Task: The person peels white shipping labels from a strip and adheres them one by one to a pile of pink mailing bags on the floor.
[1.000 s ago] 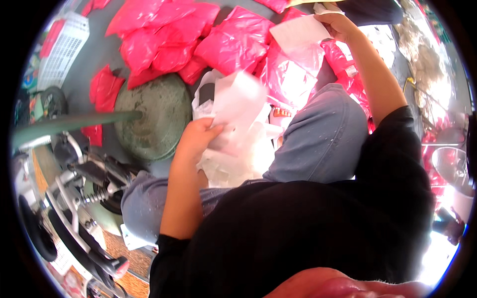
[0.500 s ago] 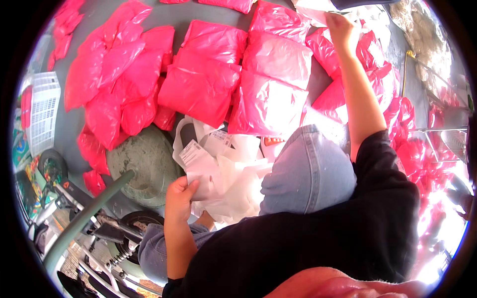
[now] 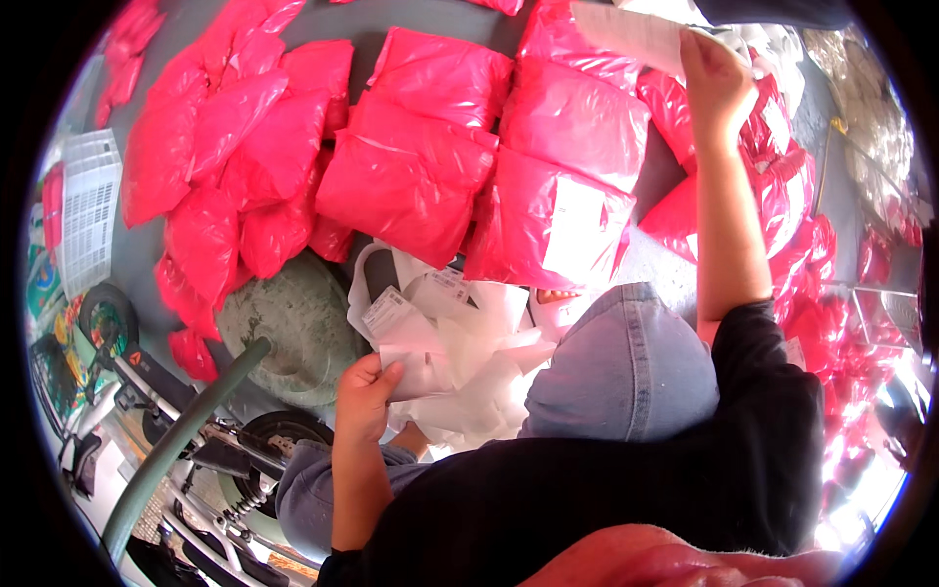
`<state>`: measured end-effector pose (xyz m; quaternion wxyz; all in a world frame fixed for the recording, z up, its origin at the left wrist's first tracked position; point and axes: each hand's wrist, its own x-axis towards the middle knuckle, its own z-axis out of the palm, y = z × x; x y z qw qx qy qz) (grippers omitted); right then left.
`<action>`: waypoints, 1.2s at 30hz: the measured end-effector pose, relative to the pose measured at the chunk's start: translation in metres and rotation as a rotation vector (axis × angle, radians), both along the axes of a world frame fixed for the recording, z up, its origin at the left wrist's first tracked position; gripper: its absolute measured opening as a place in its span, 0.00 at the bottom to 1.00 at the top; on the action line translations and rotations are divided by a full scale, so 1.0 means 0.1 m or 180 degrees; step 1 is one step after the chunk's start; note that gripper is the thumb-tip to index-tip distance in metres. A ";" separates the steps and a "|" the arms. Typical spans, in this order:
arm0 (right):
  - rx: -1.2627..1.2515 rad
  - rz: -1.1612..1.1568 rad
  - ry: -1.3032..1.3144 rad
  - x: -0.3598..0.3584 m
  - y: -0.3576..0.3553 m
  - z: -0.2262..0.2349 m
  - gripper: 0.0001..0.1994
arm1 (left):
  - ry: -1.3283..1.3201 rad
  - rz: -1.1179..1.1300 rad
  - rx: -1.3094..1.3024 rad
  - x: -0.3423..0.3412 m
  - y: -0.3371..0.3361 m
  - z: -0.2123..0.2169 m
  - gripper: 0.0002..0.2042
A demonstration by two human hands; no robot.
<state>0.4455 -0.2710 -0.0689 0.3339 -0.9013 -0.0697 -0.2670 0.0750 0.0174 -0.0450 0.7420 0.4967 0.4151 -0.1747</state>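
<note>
My left hand [image 3: 367, 399] pinches a strip of white labels [image 3: 413, 364] between thumb and fingers, low in the middle. Part of this strip, with small printed patches, spreads over a loose heap of white label backing [image 3: 469, 391] in front of my knees. My right arm reaches far forward, and my right hand [image 3: 719, 88] is closed on the edge of a white label [image 3: 631, 37]. That label hangs over a far pink plastic parcel [image 3: 558, 49]. A nearer pink parcel [image 3: 518, 220] bears a white label [image 3: 575, 225].
More pink parcels [image 3: 245, 127] pile up at the left, and others [image 3: 782, 196] lie at the right. A round stone base with a green pole [image 3: 293, 323] stands near my left hand. Beyond it are a wheeled frame [image 3: 210, 440] and a white plastic crate [image 3: 90, 210].
My right hand has shifted slightly right and down in the picture, and more of its label now shows stretched leftward. The parcels also sit a little differently in view. My left hand keeps its pinch.
</note>
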 end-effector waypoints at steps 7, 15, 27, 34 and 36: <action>-0.0651 0.0884 -0.0126 0.49 0.94 -0.02 0.11 | -0.0004 0.0097 -0.0110 -0.04 0.08 0.05 0.09; -0.1893 0.1710 -0.0463 -0.03 2.07 -1.53 0.02 | 0.0242 0.0308 -0.0039 -0.14 0.24 0.04 0.09; -0.2407 0.1860 0.0376 -0.04 2.41 -1.98 0.27 | 0.0107 0.0662 -0.0205 -0.29 0.34 0.06 0.10; -0.1732 0.1504 0.1306 0.02 2.25 -1.74 0.36 | -0.0255 -0.0015 0.0033 -0.14 0.19 0.41 0.11; 0.0085 0.1474 0.1258 -0.07 2.03 -1.26 0.28 | -0.0567 -0.0080 -0.0058 -0.19 0.12 0.52 0.12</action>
